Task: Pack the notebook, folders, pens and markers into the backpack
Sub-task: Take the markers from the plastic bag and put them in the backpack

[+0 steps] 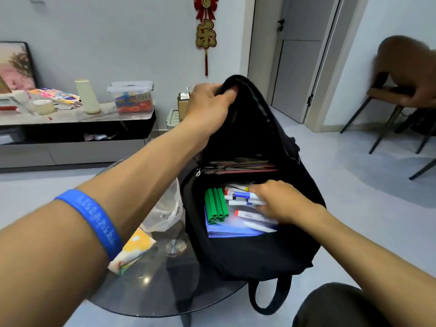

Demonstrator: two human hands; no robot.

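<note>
While the left hand [207,103] grips the raised flap of the backpack [257,253] and holds the mouth open, the right hand [276,201] is down inside the main pocket, fingers curled over a loose cluster of markers [243,197]. Whether it pinches 1 or only presses them cannot be told. The markers run side to side, caps pointing away from the right palm toward the green pens [215,204], which lie just left of the fingertips with their long axis running front to back. Both rest on blue folders [226,231] below the hand. More folders [238,166] stand on edge farther in, beyond the knuckles. The right hand is much nearer the load. Room looks tight: the bag's walls close in on both sides, and its mouth stays wide only while the left hand lifts the flap.
</note>
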